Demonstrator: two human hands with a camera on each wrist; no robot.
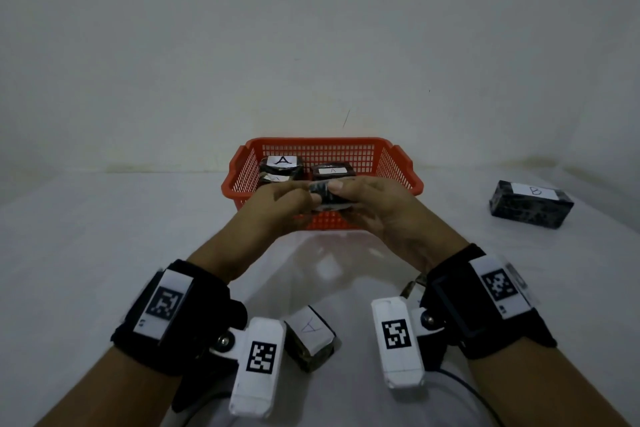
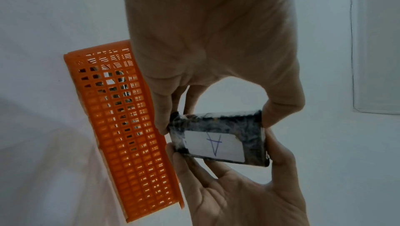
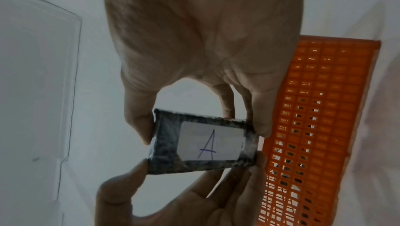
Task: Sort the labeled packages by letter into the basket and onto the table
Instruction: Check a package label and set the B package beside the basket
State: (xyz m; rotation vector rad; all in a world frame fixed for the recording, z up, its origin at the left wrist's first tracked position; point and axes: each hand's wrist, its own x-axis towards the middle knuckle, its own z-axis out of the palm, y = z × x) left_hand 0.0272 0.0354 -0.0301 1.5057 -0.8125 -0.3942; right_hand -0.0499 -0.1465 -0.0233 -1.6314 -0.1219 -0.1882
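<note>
Both hands hold one small dark wrapped package (image 1: 325,197) over the near wall of the orange basket (image 1: 311,141). Its white label reads A and faces down, as the left wrist view (image 2: 218,137) and the right wrist view (image 3: 201,144) show. My left hand (image 1: 301,194) pinches its left end between thumb and fingers. My right hand (image 1: 349,191) pinches the right end the same way. Two more A-labelled packages (image 1: 282,166) (image 1: 332,172) lie inside the basket. A B-labelled package (image 1: 531,203) lies on the table at the right.
Another A-labelled package (image 1: 310,336) lies on the white table close to my body, between my wrists. The basket stands against the white back wall. A clear flat sheet (image 3: 36,76) shows beside the hands in the wrist views.
</note>
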